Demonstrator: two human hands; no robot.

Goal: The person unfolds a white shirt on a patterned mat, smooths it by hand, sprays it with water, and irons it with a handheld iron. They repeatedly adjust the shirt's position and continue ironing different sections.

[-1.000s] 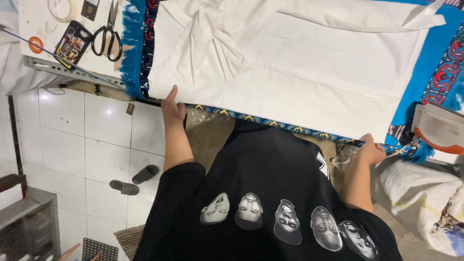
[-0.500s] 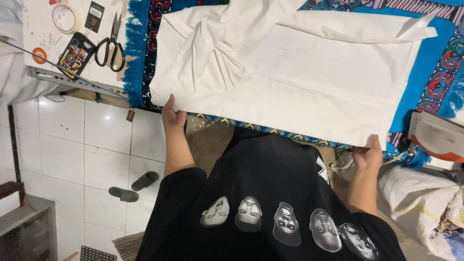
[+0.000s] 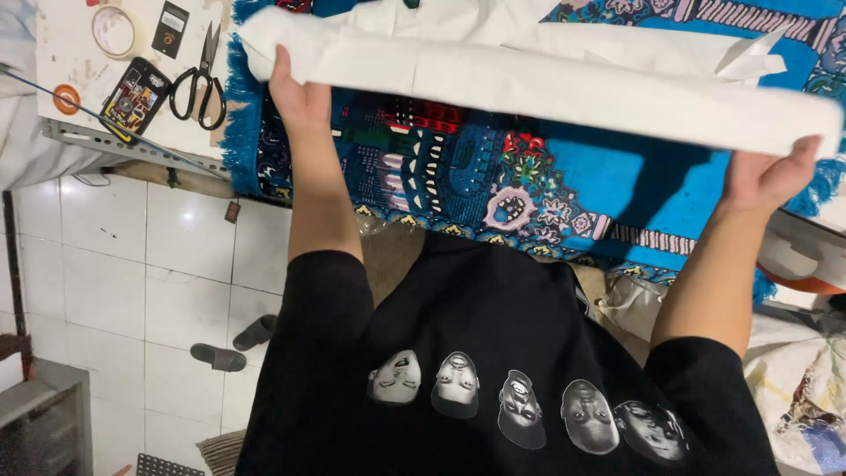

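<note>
- Cloth (image 3: 546, 84), white and folded over on itself, stretches between my two hands above a blue patterned rug (image 3: 529, 189); its near edge is lifted, and its shadow falls on the rug below.
- My left hand (image 3: 298, 92) grips the cloth's left end, fingers closed around the fold, thumb on the underside.
- My right hand (image 3: 768, 174) holds the right end, fingers curled up over the cloth's edge, palm beneath it.
- Both hands are closed narrowly on the cloth, well apart from each other, one at each end.
- Nearest me: my black shirt (image 3: 493, 353), printed with five faces in a row.
- On the tiled floor (image 3: 176, 256) to my left lie two grey slippers (image 3: 236, 345), close together.
- An orange and white object (image 3: 797, 264) sits just below my right hand, at the rug's edge; I cannot tell what it is.
- Farther off, left of the rug, on a worn white tabletop (image 3: 75, 70): one pair of black-handled scissors (image 3: 201, 75), one roll of tape (image 3: 113, 31), one phone (image 3: 132, 95), one small black card (image 3: 170, 28), and one orange disc (image 3: 65, 98).
- One cloth, one rug, two hands.
</note>
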